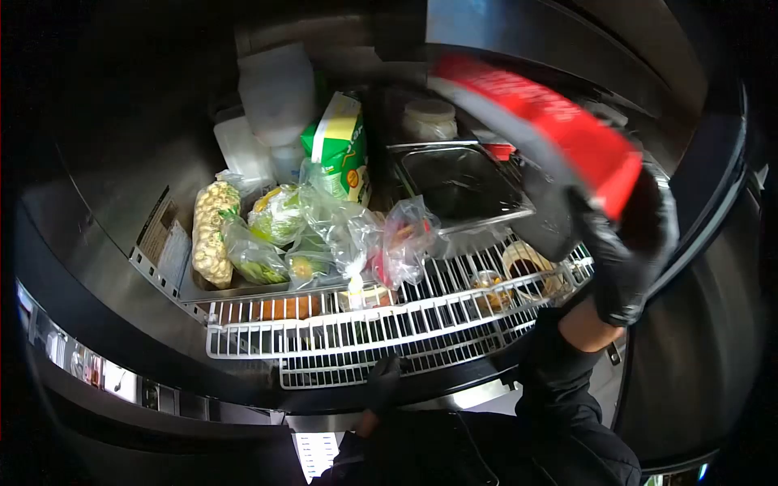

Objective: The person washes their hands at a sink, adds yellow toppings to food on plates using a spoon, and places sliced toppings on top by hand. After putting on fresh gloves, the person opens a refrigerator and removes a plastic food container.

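Note:
My right hand [620,263], in a black glove, is raised at the right of the open fridge and closed on a long red and white package [551,117]. The package is tilted and smeared by motion; white lettering on its red side is unreadable. Behind it, a metal pan [462,182] with a shiny, film-like top sits on the wire shelf [438,304]. Low at the front edge of the lower rack is my left hand [385,377], also gloved in black. Its fingers are too dark to make out.
Left of the pan are a bag of pale round pieces [215,235], bagged greens [255,255], a green and yellow packet [342,146] and white plastic containers [278,93]. A lidded jar [429,120] stands behind. Small cups [525,267] sit at the shelf's right. The fridge door [697,324] is at the right.

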A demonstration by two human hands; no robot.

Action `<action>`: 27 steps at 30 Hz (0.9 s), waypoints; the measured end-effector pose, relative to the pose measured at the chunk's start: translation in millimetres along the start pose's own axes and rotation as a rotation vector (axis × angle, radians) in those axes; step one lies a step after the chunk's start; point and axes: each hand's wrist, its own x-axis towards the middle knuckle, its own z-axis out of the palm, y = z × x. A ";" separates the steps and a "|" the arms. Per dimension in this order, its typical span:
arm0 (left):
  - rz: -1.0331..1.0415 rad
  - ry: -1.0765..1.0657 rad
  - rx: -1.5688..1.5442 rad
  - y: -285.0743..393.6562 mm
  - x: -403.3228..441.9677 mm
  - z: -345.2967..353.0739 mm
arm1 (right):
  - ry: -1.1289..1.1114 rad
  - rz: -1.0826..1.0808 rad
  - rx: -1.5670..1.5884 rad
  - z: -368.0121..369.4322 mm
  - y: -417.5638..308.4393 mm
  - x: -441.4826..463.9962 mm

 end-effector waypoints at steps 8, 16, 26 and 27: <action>0.307 -0.095 0.231 20.5 -1.8 -6.8 | -0.320 -0.085 -0.350 72.5 12.9 -11.8; 0.151 -0.030 -0.110 14.2 -1.4 2.5 | -0.311 -0.057 -0.171 42.4 -12.6 -51.2; 0.102 -0.367 -0.920 31.9 2.4 -17.2 | -1.063 0.329 0.459 45.4 -39.2 -310.8; 0.130 -0.427 -1.085 38.0 -5.4 -12.7 | -1.057 0.457 0.377 43.5 -30.9 -333.9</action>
